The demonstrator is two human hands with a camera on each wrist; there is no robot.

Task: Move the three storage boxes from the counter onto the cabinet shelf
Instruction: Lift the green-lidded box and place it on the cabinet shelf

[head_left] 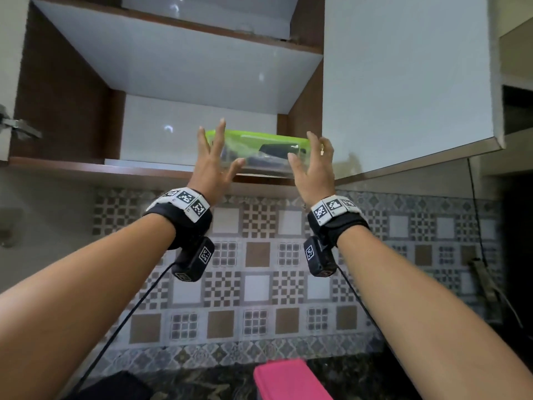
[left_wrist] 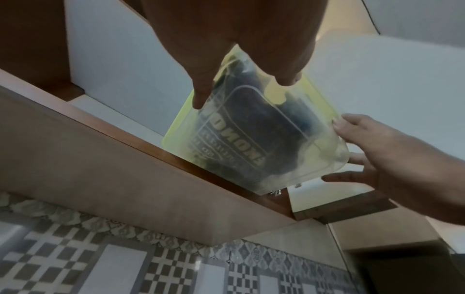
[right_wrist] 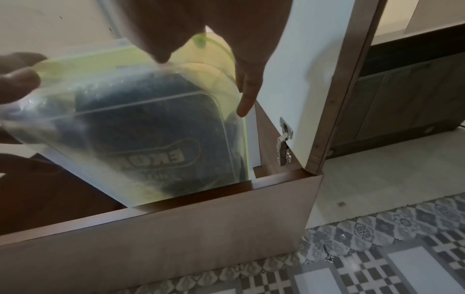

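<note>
Fig.: green-lid box (head_left: 259, 153) is sitting at centre frame on the lower shelf (head_left: 86, 166) of the open cabinet, its near edge overhanging the shelf lip, as both wrist views are showing from below. Box is clear-walled w/ dark contents; raised lettering on the base is only partly legible.

Grip: left hand (head_left: 212, 166) is flanking the box's left end, right hand (head_left: 313, 168) its right end. Both are spread wide w/ fingers straight; fingertips are lying against or just beside the walls, nothing curled round. Judged as a release or a final nudge, not a hold.

Key relation: box's long axis is running left-right across the frame, parallel to the shelf lip, so it is lying directly ahead of both palms, between them. Both hands are about equally near. Any coming push would need to go straight back, away from camera; uneven pressure could skew the box toward the cabinet's right wall, which is close to that end.

Pink box (head_left: 291, 379) is waiting on the counter (head_left: 202, 385) at bottom centre, cut off by the frame edge. A dark shape at bottom left may be the third box; cannot tell. Shelf depth behind the green-lid box is hidden by the box itself.
</note>
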